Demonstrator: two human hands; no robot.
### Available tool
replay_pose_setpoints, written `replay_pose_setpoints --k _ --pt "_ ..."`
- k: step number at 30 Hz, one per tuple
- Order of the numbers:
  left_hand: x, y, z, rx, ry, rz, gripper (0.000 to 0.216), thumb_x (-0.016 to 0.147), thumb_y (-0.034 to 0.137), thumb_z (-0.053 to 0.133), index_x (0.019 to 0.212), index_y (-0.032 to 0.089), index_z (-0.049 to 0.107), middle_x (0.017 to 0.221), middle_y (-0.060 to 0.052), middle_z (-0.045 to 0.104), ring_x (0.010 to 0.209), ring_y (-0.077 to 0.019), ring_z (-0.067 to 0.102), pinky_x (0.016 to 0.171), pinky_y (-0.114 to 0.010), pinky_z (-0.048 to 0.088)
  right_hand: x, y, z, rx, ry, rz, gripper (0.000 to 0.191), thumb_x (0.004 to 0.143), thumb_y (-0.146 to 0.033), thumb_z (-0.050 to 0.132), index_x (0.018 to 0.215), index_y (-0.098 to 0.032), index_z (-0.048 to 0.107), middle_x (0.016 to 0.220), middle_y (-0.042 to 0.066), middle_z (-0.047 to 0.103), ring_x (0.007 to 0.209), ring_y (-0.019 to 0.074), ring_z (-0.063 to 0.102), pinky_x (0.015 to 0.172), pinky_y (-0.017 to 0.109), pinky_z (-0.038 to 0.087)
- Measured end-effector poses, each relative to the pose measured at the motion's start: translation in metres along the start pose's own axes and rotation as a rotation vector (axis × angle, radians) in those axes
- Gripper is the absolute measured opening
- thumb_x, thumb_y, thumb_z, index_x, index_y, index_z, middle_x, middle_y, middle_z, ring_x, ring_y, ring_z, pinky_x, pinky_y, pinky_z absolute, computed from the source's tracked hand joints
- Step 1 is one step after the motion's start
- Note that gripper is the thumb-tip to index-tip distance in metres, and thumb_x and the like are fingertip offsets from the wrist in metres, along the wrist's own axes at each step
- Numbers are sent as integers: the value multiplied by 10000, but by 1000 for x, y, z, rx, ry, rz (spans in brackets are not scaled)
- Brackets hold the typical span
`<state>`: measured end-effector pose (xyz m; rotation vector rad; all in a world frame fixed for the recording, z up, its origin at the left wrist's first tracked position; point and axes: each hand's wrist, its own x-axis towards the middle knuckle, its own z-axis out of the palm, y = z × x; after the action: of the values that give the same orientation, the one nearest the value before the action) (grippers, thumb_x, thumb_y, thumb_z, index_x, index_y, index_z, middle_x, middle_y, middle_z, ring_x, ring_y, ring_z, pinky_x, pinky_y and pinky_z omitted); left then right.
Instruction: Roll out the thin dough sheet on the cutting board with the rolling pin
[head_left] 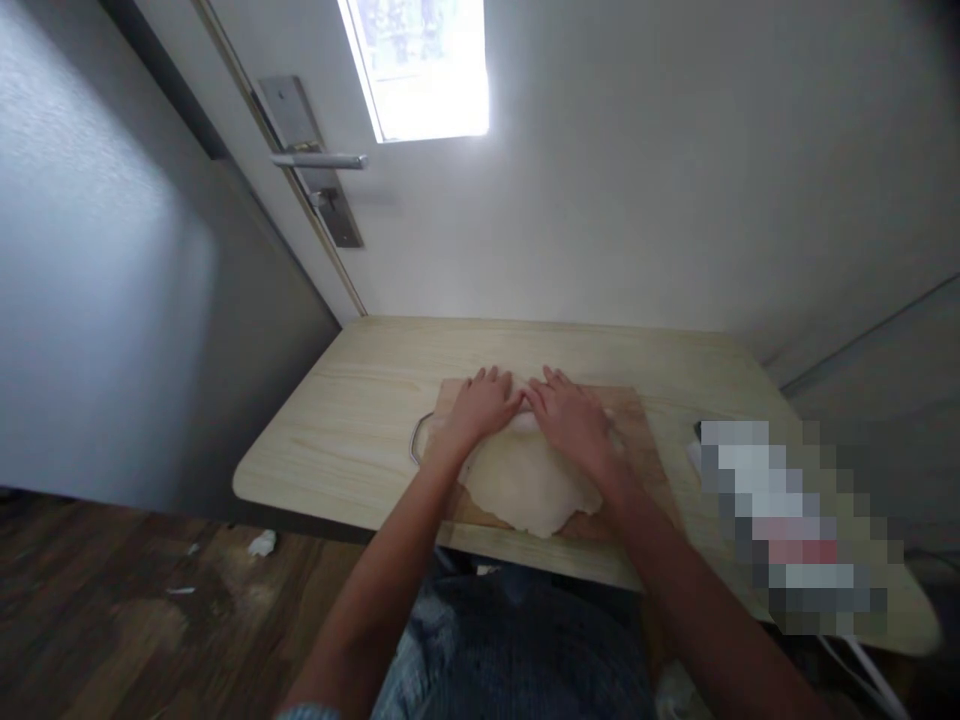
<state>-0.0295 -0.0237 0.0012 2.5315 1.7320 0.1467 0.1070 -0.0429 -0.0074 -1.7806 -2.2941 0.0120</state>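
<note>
Dough (525, 485) lies flattened into a pale, uneven sheet on the wooden cutting board (645, 440), and both hands are on its far edge right now. Left hand (484, 405) presses down palm-flat, fingers stretched forward and a little apart, gripping nothing. Right hand (574, 415) does the same just beside it, fingers extended and splayed flat, nothing pinched or clasped; the 2 hands nearly touch at the thumbs. Under them the far edge of the sheet looks thicker, as if rolled, though I cannot tell for sure. The board sits near the middle of a light wooden table (337, 430), with a thin metal loop (415, 440) at the board's left end. Behind the table stands a white door (600, 180) with a metal lever handle (322, 160) and a bright glass pane (420, 65). Dark wood floor (112, 600) shows at lower left, a white scrap (262, 543) lying on it.
</note>
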Motion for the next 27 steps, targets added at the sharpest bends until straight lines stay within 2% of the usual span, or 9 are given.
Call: replay_pose_setpoints --k 3,6,10,12,14,17,21,24,27 --pt "-11 3 0 4 51 18 410 912 368 314 1152 108 521 1259 -155 517 1233 -247 409 982 -407 352 -12 -3 -2 12 9 -16 438 925 -315 254 1154 -124 575 1284 138 513 1206 238 442 987 430 305" --pt "-57 23 10 20 187 21 405 905 360 329 1225 163 480 1339 -104 456 1261 -241 374 1023 -426 302 -56 -9 -4 73 87 -26 404 918 -305 289 1149 -136 573 1231 102 568 1155 216 492 1035 469 224" --pt "-130 54 25 23 258 -10 440 912 337 306 1302 156 400 1368 -74 424 1261 -230 376 1030 -459 284 -124 -18 -6 158 166 -17 389 909 -270 319 1187 -109 539 1244 90 558 1193 202 459 1042 446 222" --pt "-154 63 29 45 280 4 445 909 322 311 1316 159 385 1382 -67 402 1276 -228 356 1020 -440 300 -146 -20 -6 181 176 -29 394 906 -260 328 1221 -108 508 1270 82 534 1220 191 431 1054 433 207" --pt "-160 64 31 69 271 37 457 904 311 320 1330 151 366 1392 -75 384 1290 -229 334 1012 -424 313 -152 -20 -5 190 172 -30 392 904 -259 335 1229 -116 501 1280 73 525 1231 185 419 1058 428 199" --pt "-137 52 30 91 269 34 469 907 344 321 1320 127 373 1393 -103 380 1303 -254 307 1014 -444 307 -127 -17 -2 177 143 -18 382 906 -261 331 1215 -137 518 1292 63 514 1238 195 410 1056 450 186" --pt "-64 25 18 132 233 20 429 917 381 310 1161 98 520 1290 -150 494 1253 -277 378 1035 -461 269 -59 -10 0 109 101 14 409 919 -261 274 1213 -128 525 1285 91 520 1229 212 419 1063 489 142" --pt "-14 7 6 99 108 40 395 930 343 288 1044 90 569 1142 -155 589 1109 -213 523 944 -332 388 -17 -4 -1 48 63 45 447 921 -305 265 1240 -104 505 1343 141 445 1259 234 376 1027 442 248" --pt "-2 4 2 85 70 12 360 920 312 312 1036 89 569 1083 -141 614 1062 -209 548 910 -312 413 -7 -2 -2 36 31 64 450 918 -320 271 1214 -110 537 1350 146 437 1273 237 352 989 375 314"
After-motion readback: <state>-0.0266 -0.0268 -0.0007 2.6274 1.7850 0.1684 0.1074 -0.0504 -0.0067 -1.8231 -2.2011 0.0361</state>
